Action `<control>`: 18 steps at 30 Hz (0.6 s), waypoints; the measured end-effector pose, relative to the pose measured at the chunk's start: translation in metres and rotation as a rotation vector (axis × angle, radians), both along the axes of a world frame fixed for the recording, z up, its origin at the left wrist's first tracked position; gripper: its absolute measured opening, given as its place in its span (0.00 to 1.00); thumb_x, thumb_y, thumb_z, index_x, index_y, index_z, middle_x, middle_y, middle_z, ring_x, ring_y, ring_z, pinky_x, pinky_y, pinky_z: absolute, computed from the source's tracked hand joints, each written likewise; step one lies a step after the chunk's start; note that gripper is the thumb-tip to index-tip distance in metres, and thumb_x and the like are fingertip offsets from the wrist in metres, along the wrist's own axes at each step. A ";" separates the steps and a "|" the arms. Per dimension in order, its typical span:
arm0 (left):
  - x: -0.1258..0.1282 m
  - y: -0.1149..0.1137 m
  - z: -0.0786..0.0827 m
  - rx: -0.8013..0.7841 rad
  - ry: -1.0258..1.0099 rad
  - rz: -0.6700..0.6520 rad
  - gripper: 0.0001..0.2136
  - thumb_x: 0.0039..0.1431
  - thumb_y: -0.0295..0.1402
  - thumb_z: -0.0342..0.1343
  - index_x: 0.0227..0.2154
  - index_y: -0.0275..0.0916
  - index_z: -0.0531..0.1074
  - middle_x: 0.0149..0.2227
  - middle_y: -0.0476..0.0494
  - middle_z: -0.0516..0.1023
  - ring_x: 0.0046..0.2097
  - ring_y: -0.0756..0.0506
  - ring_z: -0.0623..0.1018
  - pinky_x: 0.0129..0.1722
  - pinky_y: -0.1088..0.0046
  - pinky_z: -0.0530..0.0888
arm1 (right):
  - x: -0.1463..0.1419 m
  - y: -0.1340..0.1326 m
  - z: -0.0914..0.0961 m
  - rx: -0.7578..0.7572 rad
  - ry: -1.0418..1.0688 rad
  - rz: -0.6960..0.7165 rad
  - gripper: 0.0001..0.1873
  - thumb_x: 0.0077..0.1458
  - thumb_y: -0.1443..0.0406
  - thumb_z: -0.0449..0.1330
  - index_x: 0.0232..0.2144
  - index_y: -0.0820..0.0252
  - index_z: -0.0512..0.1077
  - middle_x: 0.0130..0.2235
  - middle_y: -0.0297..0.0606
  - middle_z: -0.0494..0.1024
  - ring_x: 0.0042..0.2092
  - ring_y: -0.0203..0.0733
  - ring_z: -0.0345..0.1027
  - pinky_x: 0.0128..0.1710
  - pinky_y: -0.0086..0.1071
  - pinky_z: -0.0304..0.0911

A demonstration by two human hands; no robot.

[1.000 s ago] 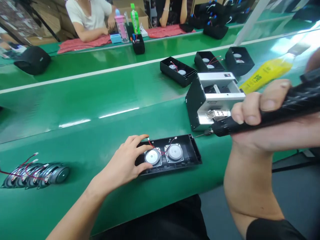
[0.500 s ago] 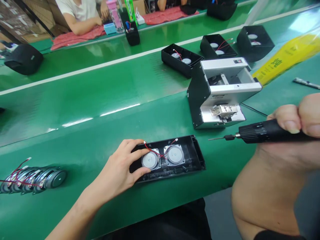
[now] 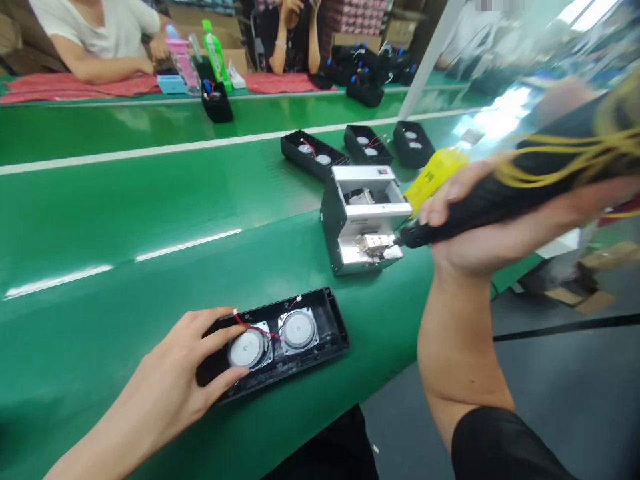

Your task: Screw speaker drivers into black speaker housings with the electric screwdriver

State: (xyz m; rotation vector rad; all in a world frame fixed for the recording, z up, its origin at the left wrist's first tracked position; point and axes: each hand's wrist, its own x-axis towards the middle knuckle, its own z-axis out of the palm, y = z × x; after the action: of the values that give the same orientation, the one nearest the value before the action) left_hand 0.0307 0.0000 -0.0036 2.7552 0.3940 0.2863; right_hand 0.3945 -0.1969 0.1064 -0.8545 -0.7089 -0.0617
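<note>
A black speaker housing [image 3: 326,319] lies open side up on the green bench. Set into it are two round speaker drivers [image 3: 299,330] with thin red and black wires and white plugs. My left hand [image 3: 193,360] grips the housing's left end, thumb and fingertips around the left driver's edge. In my right hand [image 3: 475,247] is a black electric screwdriver [image 3: 477,205], fingers wrapped round its body. Its tip reaches the metal outlet block [image 3: 375,243] of a silver and black screw feeder [image 3: 350,230]; exact contact is too small to tell.
Behind the feeder stand several black housings [image 3: 313,153] with drivers inside. A yellow bag [image 3: 435,177] lies to the feeder's right. Across the bench, people sit by red cloths [image 3: 120,85], a pink bottle [image 3: 181,63] and a green bottle [image 3: 213,53]. A pale post [image 3: 430,60] rises behind.
My right hand has brought the screwdriver from beside the housing up to the screw feeder. My left hand keeps its hold on the housing. The view has shifted right and up.
</note>
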 end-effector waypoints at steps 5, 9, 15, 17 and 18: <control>-0.001 0.004 -0.012 0.012 -0.062 -0.004 0.19 0.67 0.54 0.63 0.57 0.58 0.79 0.63 0.45 0.78 0.57 0.33 0.83 0.51 0.53 0.85 | 0.003 0.019 -0.006 -0.074 -0.144 -0.057 0.37 0.56 0.31 0.61 0.51 0.51 0.76 0.24 0.29 0.72 0.17 0.37 0.60 0.13 0.31 0.53; -0.001 0.004 -0.014 0.002 -0.054 0.013 0.20 0.67 0.54 0.63 0.58 0.57 0.79 0.64 0.44 0.78 0.58 0.34 0.82 0.53 0.54 0.85 | 0.009 0.019 -0.013 -0.089 -0.111 -0.017 0.36 0.57 0.30 0.59 0.47 0.50 0.75 0.22 0.26 0.67 0.16 0.36 0.56 0.13 0.30 0.50; 0.000 0.003 -0.014 -0.022 -0.048 0.020 0.20 0.67 0.54 0.63 0.58 0.58 0.79 0.64 0.46 0.78 0.59 0.33 0.82 0.53 0.52 0.85 | 0.008 0.020 -0.016 -0.140 -0.056 -0.070 0.39 0.54 0.27 0.59 0.45 0.51 0.74 0.22 0.25 0.65 0.17 0.35 0.54 0.14 0.30 0.49; 0.001 0.003 -0.013 -0.030 -0.048 0.017 0.19 0.68 0.53 0.63 0.58 0.58 0.79 0.63 0.46 0.78 0.59 0.34 0.82 0.53 0.52 0.85 | 0.007 0.020 -0.016 -0.153 -0.055 -0.057 0.39 0.53 0.27 0.59 0.45 0.51 0.73 0.21 0.25 0.66 0.16 0.35 0.54 0.14 0.30 0.50; 0.001 0.002 -0.013 -0.033 -0.047 0.016 0.19 0.68 0.52 0.63 0.58 0.58 0.79 0.63 0.46 0.78 0.58 0.34 0.82 0.52 0.53 0.86 | 0.006 0.020 -0.016 -0.150 -0.053 -0.050 0.39 0.53 0.27 0.59 0.45 0.51 0.74 0.21 0.25 0.66 0.16 0.35 0.54 0.14 0.30 0.50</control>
State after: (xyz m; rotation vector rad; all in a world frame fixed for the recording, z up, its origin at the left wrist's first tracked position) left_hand 0.0319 0.0022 -0.0163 2.7086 0.4047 0.3451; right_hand 0.4004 -0.1771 0.0907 -1.0173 -0.7485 -0.0765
